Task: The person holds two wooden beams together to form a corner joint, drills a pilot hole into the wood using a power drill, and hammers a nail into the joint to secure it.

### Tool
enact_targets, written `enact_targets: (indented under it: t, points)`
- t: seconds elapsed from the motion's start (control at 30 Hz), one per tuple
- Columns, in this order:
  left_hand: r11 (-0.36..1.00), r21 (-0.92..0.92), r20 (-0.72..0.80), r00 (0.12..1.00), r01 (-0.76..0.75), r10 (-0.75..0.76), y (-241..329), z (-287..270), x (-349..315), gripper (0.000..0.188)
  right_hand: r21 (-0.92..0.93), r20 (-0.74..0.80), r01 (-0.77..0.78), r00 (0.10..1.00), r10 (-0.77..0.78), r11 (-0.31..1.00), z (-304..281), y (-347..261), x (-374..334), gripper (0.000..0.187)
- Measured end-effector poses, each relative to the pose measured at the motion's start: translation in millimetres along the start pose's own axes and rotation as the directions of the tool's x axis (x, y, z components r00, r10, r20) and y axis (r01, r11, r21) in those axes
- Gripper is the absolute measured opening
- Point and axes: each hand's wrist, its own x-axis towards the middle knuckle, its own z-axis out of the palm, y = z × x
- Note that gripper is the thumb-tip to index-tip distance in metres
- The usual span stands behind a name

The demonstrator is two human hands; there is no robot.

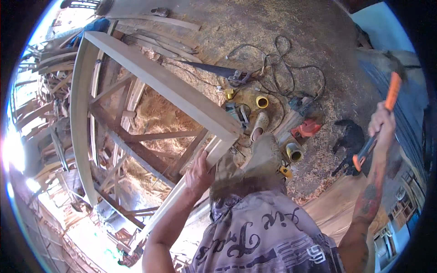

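My left hand [199, 175] is closed over the near rail of a large wooden frame [168, 88], close to the corner where its boards meet. The frame stands tilted, its long pale boards reaching away to the far left. Out to the right, my right hand [381, 123] is raised and wrapped round the handle of a hammer [393, 90] with an orange and black shaft. The dark hammer head, at the top, is hard to make out, and it is apart from the frame.
A handsaw [207, 68], a yellow ring-shaped roll [262, 101], power tools [302, 105] with looping cords and a red tool [307, 128] lie on the shaving-strewn floor. A black animal [349, 141] is below my right hand. Scrap wood [45, 100] is piled at left.
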Motion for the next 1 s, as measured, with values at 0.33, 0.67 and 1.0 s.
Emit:
enact_targets:
  t: [0.33, 0.67, 1.0]
  points:
    - [0.995, -0.022, -0.063, 0.994, 0.093, -0.094, -2.1, 10.6, -10.5, 0.064, 0.14, 0.017, -0.09, 0.996, 0.089, 0.986, -67.0, 38.3, 56.9, 0.019]
    - [0.99, -0.111, -0.316, 0.942, 0.082, -0.114, 10.1, 2.5, 4.3, 0.043, -0.887, -0.066, -0.358, 0.722, 0.689, 0.291, -213.2, 290.5, -58.4, 0.034]
    - [0.985, -0.156, -0.357, 0.926, 0.07, -0.122, -10.3, 18.1, -4.6, 0.029, -0.947, -0.235, -0.32, 0.693, 0.682, 0.0, -141.3, 204.3, -256.6, 0.019]
